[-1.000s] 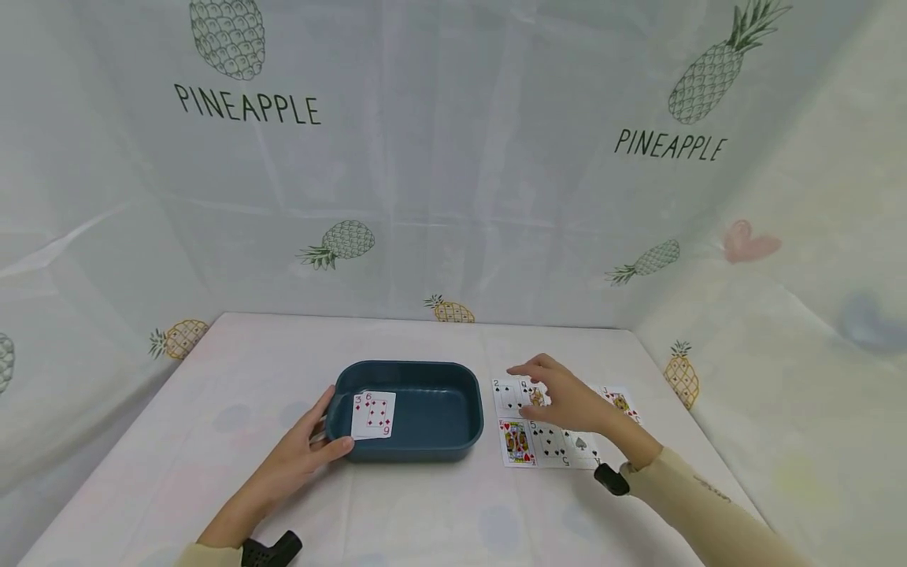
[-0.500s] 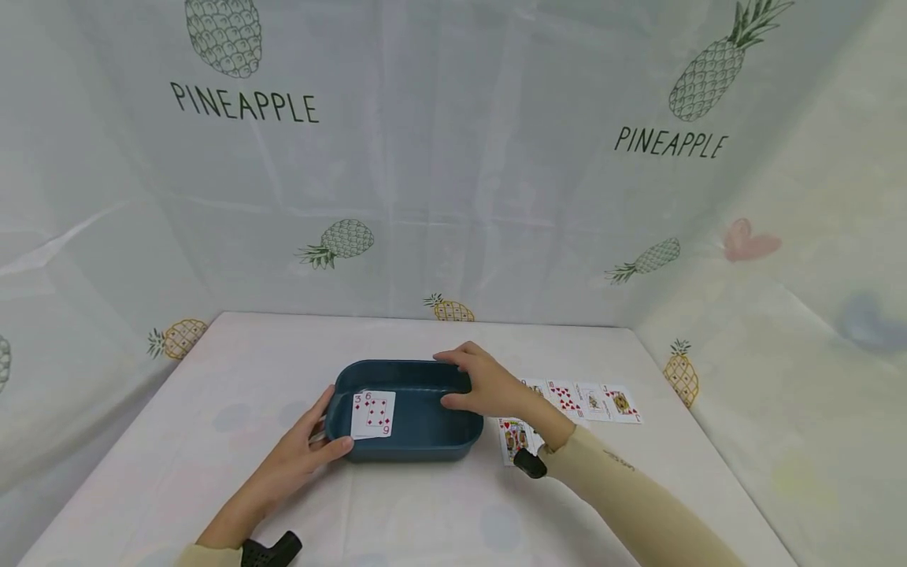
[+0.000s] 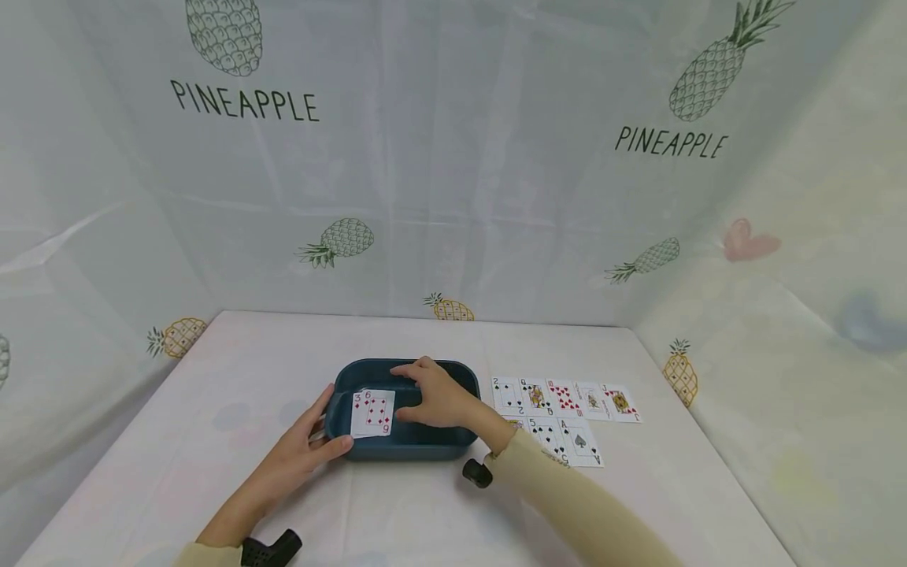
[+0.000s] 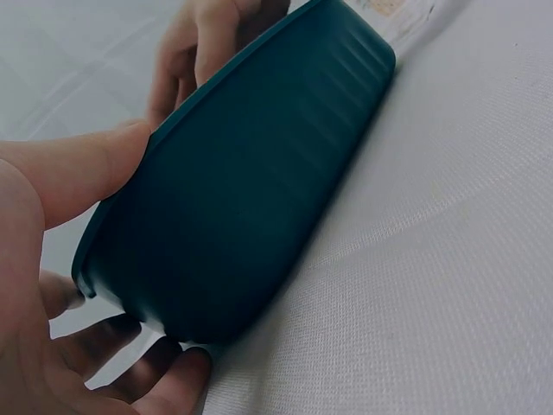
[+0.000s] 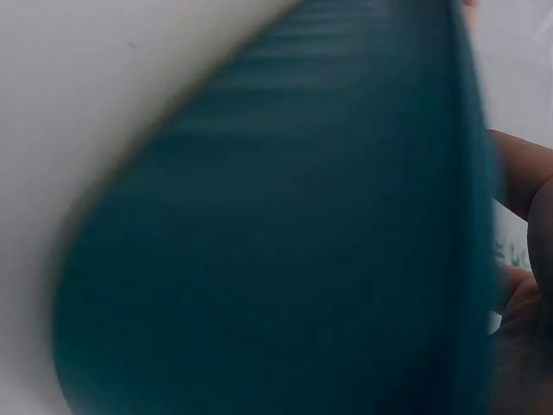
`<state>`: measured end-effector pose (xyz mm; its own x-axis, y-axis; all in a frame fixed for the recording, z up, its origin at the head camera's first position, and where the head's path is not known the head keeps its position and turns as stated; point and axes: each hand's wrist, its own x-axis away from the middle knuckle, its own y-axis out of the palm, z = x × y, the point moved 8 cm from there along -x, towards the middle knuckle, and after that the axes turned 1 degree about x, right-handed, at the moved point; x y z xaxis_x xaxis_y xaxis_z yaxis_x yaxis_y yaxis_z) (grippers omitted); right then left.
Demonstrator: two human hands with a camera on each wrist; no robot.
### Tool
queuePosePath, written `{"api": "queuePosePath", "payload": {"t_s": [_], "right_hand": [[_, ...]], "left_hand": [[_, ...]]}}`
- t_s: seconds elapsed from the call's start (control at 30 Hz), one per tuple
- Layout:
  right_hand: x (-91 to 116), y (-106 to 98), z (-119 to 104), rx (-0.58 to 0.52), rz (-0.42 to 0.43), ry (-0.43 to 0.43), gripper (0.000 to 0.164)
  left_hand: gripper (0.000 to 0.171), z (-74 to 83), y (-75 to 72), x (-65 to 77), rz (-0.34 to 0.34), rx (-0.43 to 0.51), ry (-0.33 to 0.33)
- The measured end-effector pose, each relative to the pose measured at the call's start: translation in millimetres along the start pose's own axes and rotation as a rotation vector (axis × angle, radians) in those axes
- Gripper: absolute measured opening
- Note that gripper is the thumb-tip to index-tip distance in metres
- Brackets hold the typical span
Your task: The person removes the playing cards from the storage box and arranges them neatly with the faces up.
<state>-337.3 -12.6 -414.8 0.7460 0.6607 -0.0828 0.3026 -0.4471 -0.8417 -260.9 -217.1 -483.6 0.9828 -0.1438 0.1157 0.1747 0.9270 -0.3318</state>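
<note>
A dark blue-green rectangular tray (image 3: 418,453) stands on the table. My left hand (image 3: 294,461) grips its left end, thumb at the front corner and fingers around the side; the left wrist view shows the thumb (image 4: 95,169) against the rim. Inside the tray, at its left, lie overlapping playing cards (image 3: 372,414), the six of diamonds over a three. Over the tray's right half reaches my right hand (image 3: 442,398), thumb and fingers spread apart, fingertips short of the cards and nothing between them. Tray wall (image 5: 276,259) fills most of the right wrist view.
Right of the tray, playing cards lie face up in two rows: a back row with a queen (image 3: 536,397) and red cards, and a front row with the ace of spades (image 3: 581,442). White patterned cloth (image 3: 453,173) hangs behind the table.
My right hand has moved left from above the card rows, across the tray's right rim, to over the tray. My left hand and the tray have stayed put.
</note>
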Motion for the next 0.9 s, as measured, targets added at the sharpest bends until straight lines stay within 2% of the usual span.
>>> {"api": "queuePosePath", "payload": {"t_s": [0.47, 0.9], "right_hand": [[-25.5, 42.7, 1.7, 0.016, -0.022, 0.089, 0.073], [-29.6, 53.3, -0.1, 0.131, -0.037, 0.126, 0.080]], "left_hand": [[0.098, -0.9, -2.5, -1.3, -0.003, 0.006, -0.001], [0.098, -0.6, -0.9, -0.6, -0.013, 0.019, 0.004]]}}
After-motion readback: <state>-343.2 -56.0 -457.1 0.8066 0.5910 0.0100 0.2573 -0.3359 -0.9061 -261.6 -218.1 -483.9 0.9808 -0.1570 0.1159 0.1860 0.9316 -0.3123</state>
